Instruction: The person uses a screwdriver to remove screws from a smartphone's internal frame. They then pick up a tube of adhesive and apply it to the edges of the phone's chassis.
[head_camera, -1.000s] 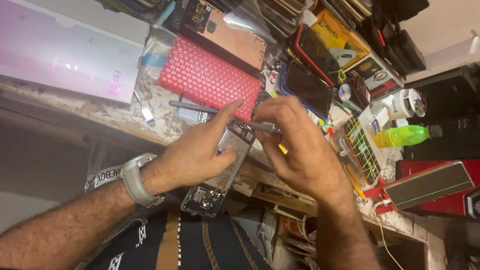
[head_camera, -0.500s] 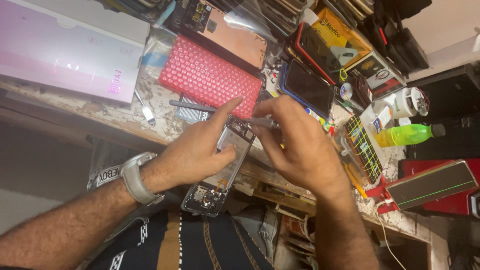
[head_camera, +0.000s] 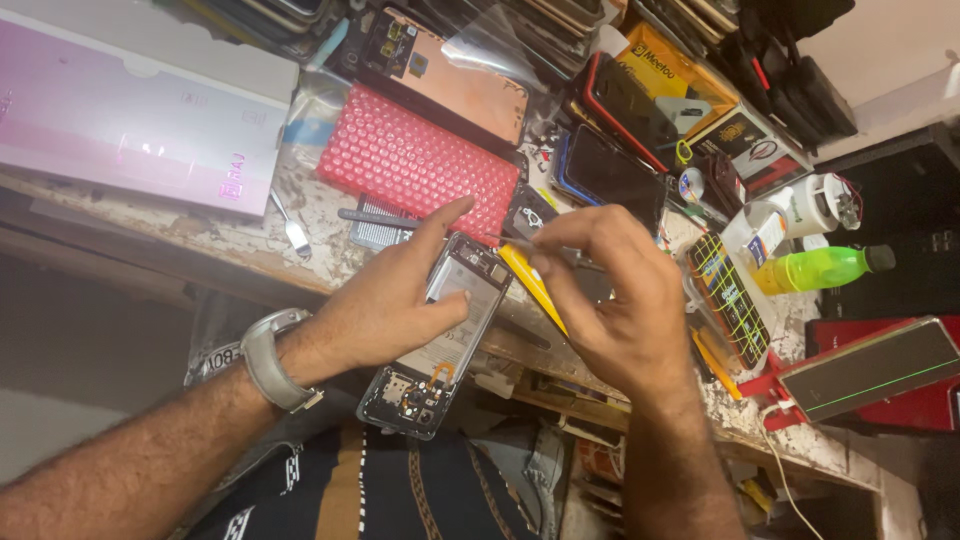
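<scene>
My left hand (head_camera: 385, 300) holds an opened smartphone (head_camera: 440, 340) with its back off, battery and circuit boards showing, camera end toward me. A grey watch is on that wrist. My right hand (head_camera: 615, 290) pinches a thin metal tool (head_camera: 508, 241), its tip at the phone's far upper corner. A yellow plastic strip (head_camera: 535, 285) lies under the right hand's fingers, next to the phone. Both hands hover over the front edge of a worn workbench (head_camera: 200, 240).
A red bubble-wrap pouch (head_camera: 420, 165) lies just beyond the hands, a pink-white box (head_camera: 130, 120) at left. Several phones and phone parts (head_camera: 610, 165) crowd the back. A green bottle (head_camera: 820, 268), a white bottle (head_camera: 800, 215) and a red case (head_camera: 880, 385) stand at right.
My right hand has drawn slightly back to the right, uncovering the phone's top edge and the yellow strip. The left hand keeps its hold on the phone.
</scene>
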